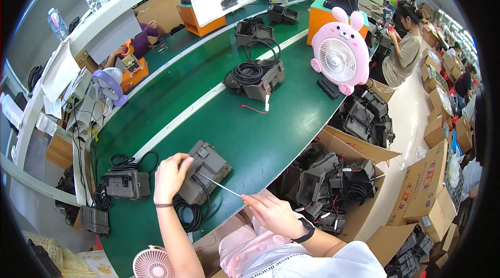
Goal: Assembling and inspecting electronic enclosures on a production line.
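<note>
Green matting covers the long curved surface (260,137) of an assembly line, with other workers seated further along it and open cardboard boxes (333,184) of grey housings just right of the grey camera housing (205,171) that the person works on. That housing lies at the near edge of the surface, directly in front of the person, tilted a little, with its black cable (190,213) coiled just below it, seemingly kept bundled so it stays out of the way.

Left hand (169,176) rests on the housing's left side, fingers curled and pressed against the casing, apparently to steady it. Right hand (273,215), to the lower right of the housing, is closed in a pinch around the handle of a thin screwdriver (221,187); its slim shaft slants up and left so the tip meets the housing's near face.

Left of the housing sits 1 more grey unit (125,184) with its own black cable. Far beyond the housing stands a pink rabbit-eared fan (341,51), and below it, at the surface's near rim, a small pink fan (152,263).
</note>
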